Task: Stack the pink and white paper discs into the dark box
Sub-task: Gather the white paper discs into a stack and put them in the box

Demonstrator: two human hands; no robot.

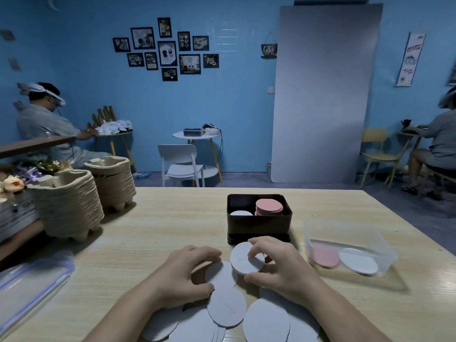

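Midway through the white lot, by the look of it: gathering loose discs (227,309) off the counter (148,230) near its front edge. Pinching a thin stack (247,258) in the right hand (278,267), thumb under and fingers curled over the top rim, just in front of the box (259,225). Curling the left hand (180,275) round a flat disc beside it, thumb and fingertips at its edges. Holding the stack tilted, face up and towards the camera; round, so no long axis to speak of. Next, probably: lifting over the front wall, levelling flat, lowering into the left side onto the white disc (240,213) there, beside the pink pile (269,206)
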